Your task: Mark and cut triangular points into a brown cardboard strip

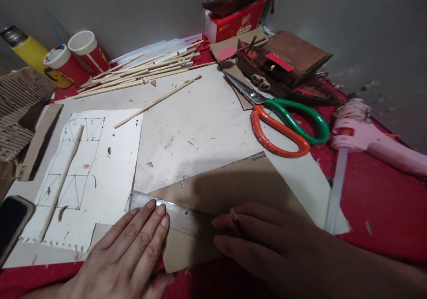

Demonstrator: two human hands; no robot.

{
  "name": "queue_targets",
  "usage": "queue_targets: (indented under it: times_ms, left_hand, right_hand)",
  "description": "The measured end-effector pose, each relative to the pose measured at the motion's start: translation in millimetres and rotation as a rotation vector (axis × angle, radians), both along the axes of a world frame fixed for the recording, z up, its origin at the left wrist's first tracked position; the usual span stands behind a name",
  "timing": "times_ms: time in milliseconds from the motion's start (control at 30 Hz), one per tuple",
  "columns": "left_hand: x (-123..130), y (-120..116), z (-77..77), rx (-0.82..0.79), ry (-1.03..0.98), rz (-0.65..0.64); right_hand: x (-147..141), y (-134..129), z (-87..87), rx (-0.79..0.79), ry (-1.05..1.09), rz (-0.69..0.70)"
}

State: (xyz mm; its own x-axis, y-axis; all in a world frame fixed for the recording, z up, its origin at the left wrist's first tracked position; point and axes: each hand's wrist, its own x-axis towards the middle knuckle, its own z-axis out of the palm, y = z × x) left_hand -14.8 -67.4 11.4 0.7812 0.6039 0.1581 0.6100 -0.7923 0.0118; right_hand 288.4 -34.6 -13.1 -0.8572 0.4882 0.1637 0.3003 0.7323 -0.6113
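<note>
A sheet of brown cardboard (233,179) lies at the front of the work surface, with a clear ruler (182,214) slanting across its left part. My left hand (130,241) rests flat on the ruler's left part, fingers stretched out and pressing down. A red pencil (235,223) is held between the fingers of my right hand (267,241), its sharpened end showing above them. The right fingertips are over the cardboard by the ruler's right end, in shadow. Whether they touch the ruler I cannot tell.
Scissors (280,125) and a pink glue gun (353,130) lie to the right. A paper with line drawings (110,157) carries a wooden stick (63,179). A phone (15,223) is far left. Behind are several sticks (150,70), cups (83,45) and a brown cardboard model (293,59).
</note>
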Motion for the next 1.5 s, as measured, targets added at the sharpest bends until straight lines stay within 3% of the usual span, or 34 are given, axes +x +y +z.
queue_targets:
  times_ms: [633,1133,1367,1500]
  left_hand:
    - [-1,1,4.6,0.002,0.003,0.014]
    - [0,-1,-0.2,0.018,0.012,-0.008]
    - [2,-8,-12.6,0.027,-0.075,0.062]
    - [1,-4,-6.4,0.016,0.012,0.010]
  right_hand:
    - [-1,-2,-1.9,0.011,0.022,-0.055]
    - [0,-3,-2.1,0.026,0.067,-0.061]
    - [-1,-3,-4.5,0.039,0.036,-0.069]
    - [-1,-4,-8.9,0.088,0.036,-0.055]
